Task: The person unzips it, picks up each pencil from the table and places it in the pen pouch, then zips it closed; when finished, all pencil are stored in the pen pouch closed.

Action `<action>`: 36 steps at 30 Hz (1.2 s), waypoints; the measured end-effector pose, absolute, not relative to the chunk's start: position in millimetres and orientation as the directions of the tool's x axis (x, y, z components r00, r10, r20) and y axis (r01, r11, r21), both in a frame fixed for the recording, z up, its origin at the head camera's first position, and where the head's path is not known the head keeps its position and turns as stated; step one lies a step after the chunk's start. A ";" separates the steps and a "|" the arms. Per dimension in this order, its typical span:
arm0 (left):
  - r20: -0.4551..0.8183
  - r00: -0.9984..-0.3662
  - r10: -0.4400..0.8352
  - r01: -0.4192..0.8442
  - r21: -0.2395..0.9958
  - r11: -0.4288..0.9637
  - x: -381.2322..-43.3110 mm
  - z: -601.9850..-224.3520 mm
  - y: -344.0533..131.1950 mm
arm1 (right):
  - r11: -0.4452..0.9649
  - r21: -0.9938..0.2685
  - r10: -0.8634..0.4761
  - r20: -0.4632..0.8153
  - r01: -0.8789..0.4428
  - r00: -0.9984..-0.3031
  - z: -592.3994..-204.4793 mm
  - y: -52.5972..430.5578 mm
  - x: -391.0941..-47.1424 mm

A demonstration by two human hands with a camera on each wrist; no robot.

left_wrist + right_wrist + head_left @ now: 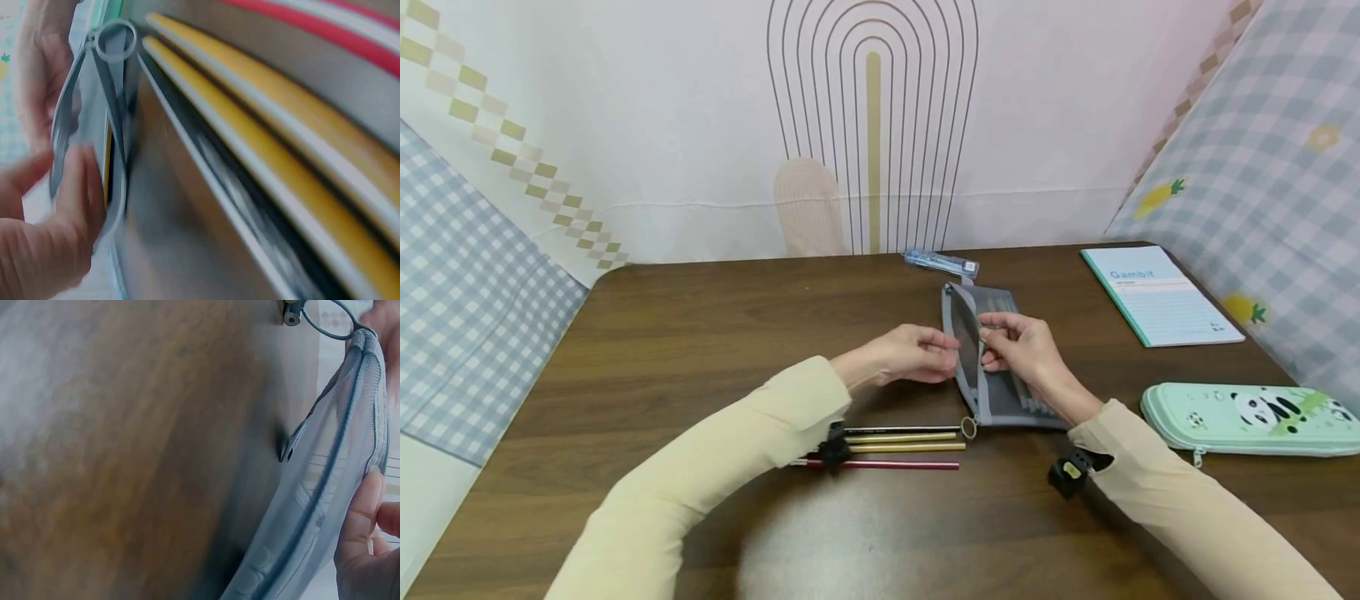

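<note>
A grey mesh zip pouch (1000, 392) lies on the table with its mouth gaping toward the left. My right hand (1021, 346) pinches the near-right edge of that mouth between thumb and fingers, as the right wrist view (369, 531) also shows. At the opposite edge, my left hand (917, 354) has its loosely bent fingertips at the opening; I see nothing held in it. A key-ring-like zip pull (968, 428) hangs from the pouch's near corner. Beside it lie a black pencil (902, 430), two gold pencils (910, 447) and a red pencil (910, 466), partly behind the left wrist camera.
Behind the pouch is a clear-and-blue packet (942, 262). A notebook (1165, 296) lies at the back right. Nearer, a mint-green panda pencil case (1255, 419) sits beside my right forearm. Patterned cloth (700, 125) hangs behind the brown table (700, 333).
</note>
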State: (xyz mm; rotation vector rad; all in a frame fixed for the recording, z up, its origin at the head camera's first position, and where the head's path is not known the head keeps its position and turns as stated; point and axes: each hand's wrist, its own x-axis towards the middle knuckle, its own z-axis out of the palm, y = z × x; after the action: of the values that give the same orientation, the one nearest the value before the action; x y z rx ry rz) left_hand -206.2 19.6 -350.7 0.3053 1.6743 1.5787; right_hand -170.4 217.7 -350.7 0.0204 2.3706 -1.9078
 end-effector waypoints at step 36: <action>-0.229 -0.543 0.808 0.424 0.756 0.499 -180.8 -360.1 -73.4 | 0.229 -0.972 -0.060 -0.078 0.062 -0.995 -349.8 218.4 -169.5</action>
State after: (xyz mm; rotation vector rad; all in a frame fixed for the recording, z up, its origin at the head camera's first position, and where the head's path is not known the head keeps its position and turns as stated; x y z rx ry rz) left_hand -180.8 -73.4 -360.1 1.0077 2.1706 0.8742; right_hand -169.5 218.4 -349.8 0.0017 2.3830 -1.8921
